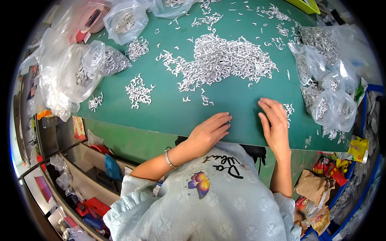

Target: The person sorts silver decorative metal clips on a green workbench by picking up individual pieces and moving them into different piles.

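Observation:
A large pile of small silvery curved metal pieces (225, 58) is spread over the middle of the green table (169, 116). My left hand (211, 130) rests palm down near the front edge, its fingers loosely bent and a little apart. What lies under its palm is hidden. My right hand (275, 124) hovers or rests at the right, thumb apart from the fingers, with nothing visible in it. Just beside it is a small heap of pieces (288, 110). A few loose pieces (206, 100) lie between the pile and my left hand.
Clear plastic bags of metal pieces stand at the right (321, 86) and left (106, 60). Smaller heaps (139, 91) lie left of the pile. A yellow tray (305, 5) is at the far right. Below the table are drawers (86, 176) and a paper bag (313, 186).

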Demonstrator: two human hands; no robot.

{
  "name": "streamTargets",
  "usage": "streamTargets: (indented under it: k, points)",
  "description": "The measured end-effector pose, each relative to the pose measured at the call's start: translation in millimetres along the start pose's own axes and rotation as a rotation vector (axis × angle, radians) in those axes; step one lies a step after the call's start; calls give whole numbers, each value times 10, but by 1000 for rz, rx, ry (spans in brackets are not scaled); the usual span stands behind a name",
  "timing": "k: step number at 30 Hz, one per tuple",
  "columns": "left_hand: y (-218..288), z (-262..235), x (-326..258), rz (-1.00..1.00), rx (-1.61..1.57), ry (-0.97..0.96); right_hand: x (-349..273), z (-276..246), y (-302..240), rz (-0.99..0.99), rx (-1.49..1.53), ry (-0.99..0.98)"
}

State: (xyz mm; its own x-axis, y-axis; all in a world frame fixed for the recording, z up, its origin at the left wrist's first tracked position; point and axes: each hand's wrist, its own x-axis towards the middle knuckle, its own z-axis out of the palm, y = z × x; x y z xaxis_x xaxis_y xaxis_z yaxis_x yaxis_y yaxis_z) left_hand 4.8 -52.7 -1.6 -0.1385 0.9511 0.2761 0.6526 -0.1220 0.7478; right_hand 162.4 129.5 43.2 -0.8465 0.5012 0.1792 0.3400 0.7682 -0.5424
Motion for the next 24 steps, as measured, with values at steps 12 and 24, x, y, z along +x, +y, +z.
streamTargets:
  k: [12, 24]
  points:
    - [-270, -385, -451, -177, 249, 397, 305, 727, -477, -292, -75, -187]
    - [-136, -241, -22, -224, 358, 382, 80, 818, -449, -129, 286, -24]
